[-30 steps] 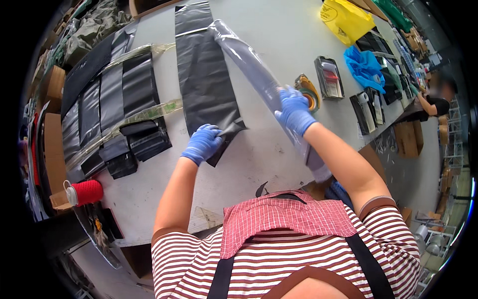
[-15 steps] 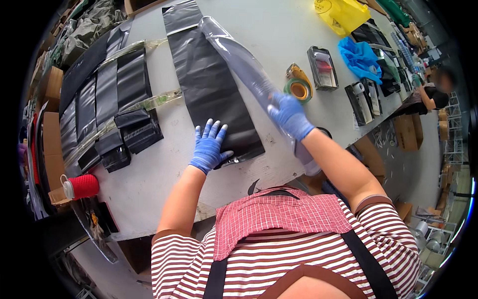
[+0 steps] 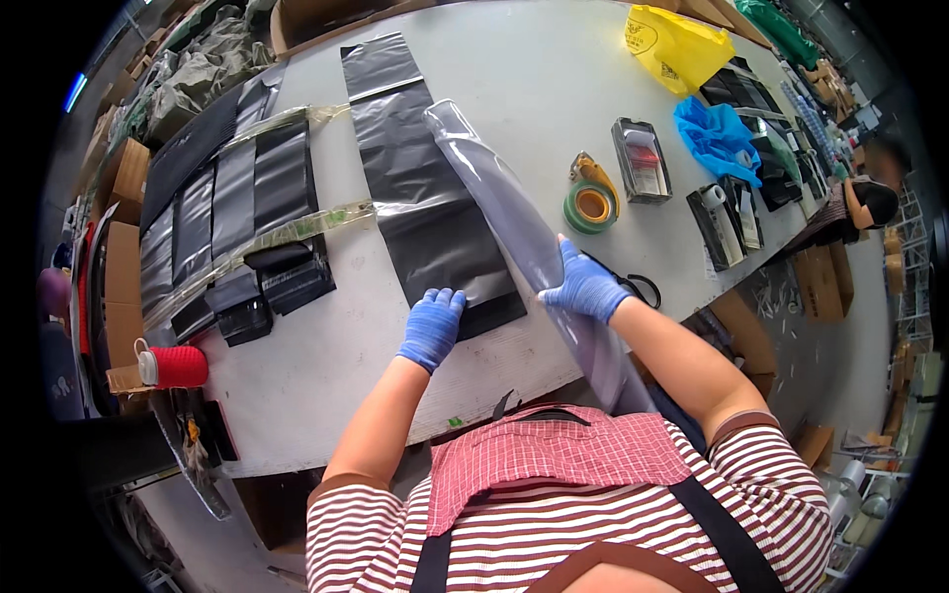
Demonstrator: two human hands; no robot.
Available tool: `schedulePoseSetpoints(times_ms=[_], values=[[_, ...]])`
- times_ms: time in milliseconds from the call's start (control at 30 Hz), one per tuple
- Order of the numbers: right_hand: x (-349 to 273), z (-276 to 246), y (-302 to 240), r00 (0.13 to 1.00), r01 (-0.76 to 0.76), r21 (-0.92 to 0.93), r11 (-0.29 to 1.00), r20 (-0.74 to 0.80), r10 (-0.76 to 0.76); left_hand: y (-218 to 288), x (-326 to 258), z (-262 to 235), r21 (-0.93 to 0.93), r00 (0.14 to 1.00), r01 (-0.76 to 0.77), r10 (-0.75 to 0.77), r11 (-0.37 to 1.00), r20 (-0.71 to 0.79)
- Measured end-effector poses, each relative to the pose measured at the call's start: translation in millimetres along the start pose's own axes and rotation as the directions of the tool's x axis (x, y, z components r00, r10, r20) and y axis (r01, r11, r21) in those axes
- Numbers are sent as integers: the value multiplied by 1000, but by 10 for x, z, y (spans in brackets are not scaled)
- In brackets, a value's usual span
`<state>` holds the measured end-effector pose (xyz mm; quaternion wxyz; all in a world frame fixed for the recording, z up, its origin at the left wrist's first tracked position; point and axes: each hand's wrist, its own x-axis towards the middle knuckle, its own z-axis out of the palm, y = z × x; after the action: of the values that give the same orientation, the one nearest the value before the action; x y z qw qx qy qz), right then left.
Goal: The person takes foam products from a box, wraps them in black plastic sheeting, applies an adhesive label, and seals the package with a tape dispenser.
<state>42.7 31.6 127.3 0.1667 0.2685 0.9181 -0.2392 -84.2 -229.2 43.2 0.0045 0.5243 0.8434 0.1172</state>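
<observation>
A long black plastic sheet (image 3: 425,188) lies flat on the table in front of me, a lighter crease across its far part. My left hand (image 3: 432,329), in a blue glove, is at its near left corner with the fingers bent and close together over the edge; the thumb is hidden. Along the sheet's right side runs a long clear plastic film (image 3: 514,212), rolled or folded lengthwise, its near end hanging over the table edge by my apron. My right hand (image 3: 585,284), also gloved in blue, grips this film midway, thumb and forefinger on either side of it.
Black packets (image 3: 232,183) with clear tape strips lie left. A tape dispenser (image 3: 591,203), black scissors (image 3: 643,287), open boxes (image 3: 643,163), a blue plastic bag (image 3: 717,138) and a yellow bag (image 3: 677,49) lie right. A red cup (image 3: 178,366) stands at the left edge. Another person is far right.
The clear film has slid toward me along the black sheet, and my right hand has come nearer with it. My left hand's spread fingers have drawn together at the sheet's corner.
</observation>
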Motion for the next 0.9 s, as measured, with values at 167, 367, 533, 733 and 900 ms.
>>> schedulePoseSetpoints(times_ms=[167,367,533,733,900], values=[[-172,47,111,998,1,200,980,-56,10,139,175,44,-34,994,-7,4,999,-106],[-1332,-130,523,976,219,396,892,-83,-202,325,131,245,-113,988,155,-155,981,8],[-2082,293,1054,929,371,321,871,-133,-347,436,311,48,-390,949,314,-293,866,113],[-2374,511,1500,907,420,134,897,-45,-418,-244,125,803,-990,989,54,-144,128,36],[-2677,648,2039,926,367,-52,929,-78,-371,64,372,393,-856,858,423,-434,296,273]])
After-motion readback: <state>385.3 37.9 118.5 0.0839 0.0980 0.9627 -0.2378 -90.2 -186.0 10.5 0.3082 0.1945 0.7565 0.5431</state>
